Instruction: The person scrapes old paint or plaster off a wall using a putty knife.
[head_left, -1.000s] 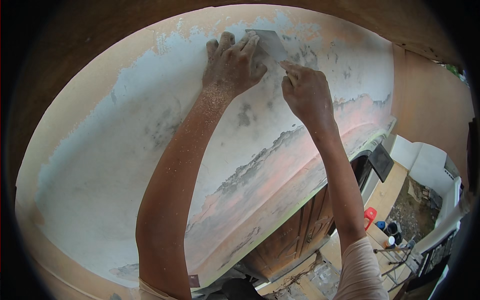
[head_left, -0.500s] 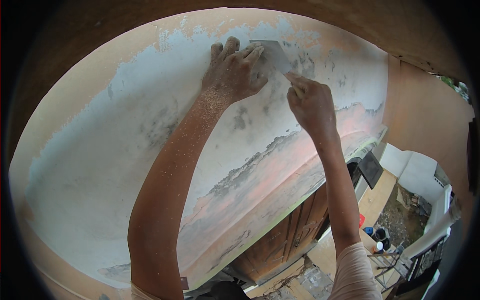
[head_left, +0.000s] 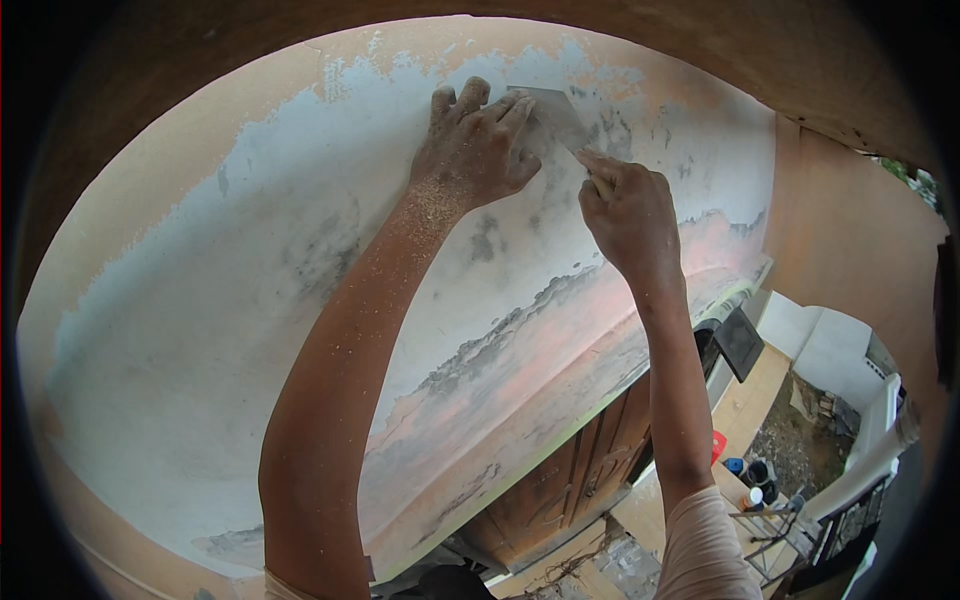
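Observation:
A putty knife (head_left: 556, 117) with a wide, thin metal blade lies against the scraped wall (head_left: 200, 340). My right hand (head_left: 637, 212) is closed round its light handle, most of which the fingers hide. My left hand (head_left: 470, 150) is at the left of the blade, fingers stretched and apart, with a couple of fingertips touching the blade's left edge. Pale dust and flakes cling to my left wrist and forearm. The wall is whitish with dark stains, and peach paint (head_left: 180, 170) remains in a ragged border round the bare patch.
Below the whitish patch runs a pinkish, crumbling ledge (head_left: 530, 375). Under it stands a carved wooden door (head_left: 560, 490). Lower right are several paint containers (head_left: 755, 495), a metal stand (head_left: 775, 540) and a white pipe (head_left: 870, 465). A dark overhang (head_left: 800, 80) curves across the top.
Both hands and the putty knife have shifted slightly right and a little down in the picture. The left fingertips are still at the blade's edge, and the right grip is unchanged.

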